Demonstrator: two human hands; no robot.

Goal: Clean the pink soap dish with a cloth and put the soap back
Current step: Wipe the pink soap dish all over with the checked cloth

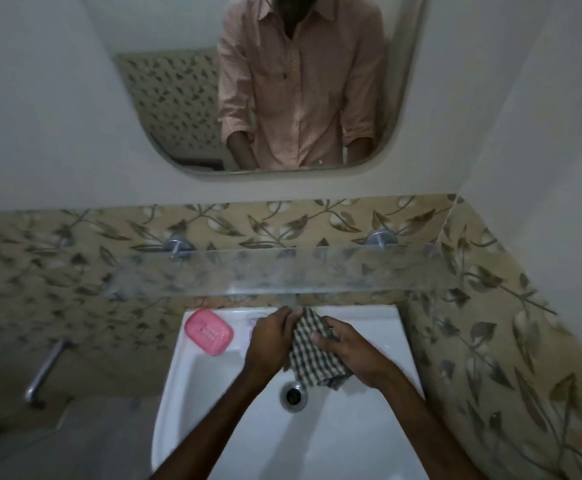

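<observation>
Cloth (pixel 312 355) is held by both hands over the sink (pixel 369 427): left hand (pixel 268 344) and right hand (pixel 355 355) grip it. Pink soap dish (pixel 208 331) waits on the sink's back left corner, probably wiped next.

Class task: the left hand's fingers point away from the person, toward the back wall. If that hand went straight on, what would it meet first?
Probably the sink's back rim, then the tiled wall; depth is unclear.

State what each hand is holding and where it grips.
Both hands hold the checkered cloth: the left hand at its upper left edge, the right hand pinching its upper right side.
</observation>
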